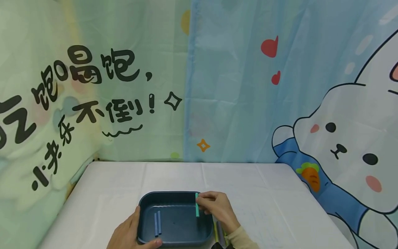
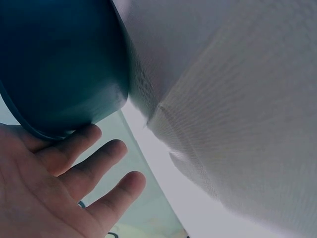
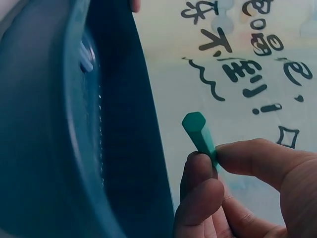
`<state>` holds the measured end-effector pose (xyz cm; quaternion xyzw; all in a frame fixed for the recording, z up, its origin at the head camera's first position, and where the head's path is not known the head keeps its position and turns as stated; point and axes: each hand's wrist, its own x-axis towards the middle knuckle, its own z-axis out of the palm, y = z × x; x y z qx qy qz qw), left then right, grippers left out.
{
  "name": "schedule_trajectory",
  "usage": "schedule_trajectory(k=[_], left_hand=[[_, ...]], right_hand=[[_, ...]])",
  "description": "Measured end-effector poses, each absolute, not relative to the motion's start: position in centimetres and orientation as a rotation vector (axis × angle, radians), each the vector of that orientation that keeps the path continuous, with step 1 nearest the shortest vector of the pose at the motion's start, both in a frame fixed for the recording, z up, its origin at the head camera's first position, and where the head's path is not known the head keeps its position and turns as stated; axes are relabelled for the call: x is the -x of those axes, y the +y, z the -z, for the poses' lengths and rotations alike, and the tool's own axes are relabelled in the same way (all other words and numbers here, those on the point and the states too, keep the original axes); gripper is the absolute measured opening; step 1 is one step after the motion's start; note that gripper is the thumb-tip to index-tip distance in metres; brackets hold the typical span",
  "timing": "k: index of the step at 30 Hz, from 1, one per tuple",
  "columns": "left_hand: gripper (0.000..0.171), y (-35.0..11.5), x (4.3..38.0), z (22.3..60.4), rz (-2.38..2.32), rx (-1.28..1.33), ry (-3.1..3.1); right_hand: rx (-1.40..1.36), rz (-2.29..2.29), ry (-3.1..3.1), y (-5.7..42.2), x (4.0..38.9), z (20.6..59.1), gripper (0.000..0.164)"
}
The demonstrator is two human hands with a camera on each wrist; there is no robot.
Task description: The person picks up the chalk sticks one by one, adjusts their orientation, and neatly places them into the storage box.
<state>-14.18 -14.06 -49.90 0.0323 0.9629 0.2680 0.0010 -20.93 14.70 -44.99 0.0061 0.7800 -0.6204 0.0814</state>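
Blue sticks in tray, left hand splayed against it, right pinching green stick

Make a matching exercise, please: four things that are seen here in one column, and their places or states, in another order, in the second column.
Column one
1. Tray
2. Green stick
3. Blue sticks
4. Left hand

Column two
A. Pinched by the right hand
B. Touching the tray's left side
C. Dark blue, on the white table
D. Lying inside the tray

Right pairs: 1-C, 2-A, 3-D, 4-B
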Motion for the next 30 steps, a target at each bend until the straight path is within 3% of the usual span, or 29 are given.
schedule_trajectory(k=[12,30], left_hand=[[0.135,-14.1,14.2,49.9,-0.824,-0.09,3.028],[0.134,-14.0,14.2,50.0,-0.839,-0.103,3.034]], right_hand=[[0.133,1.857,2.283,11.6,20.8,45.7,0.033],[0.104,1.796,2.339,7.5,20.7,47.5,0.021]])
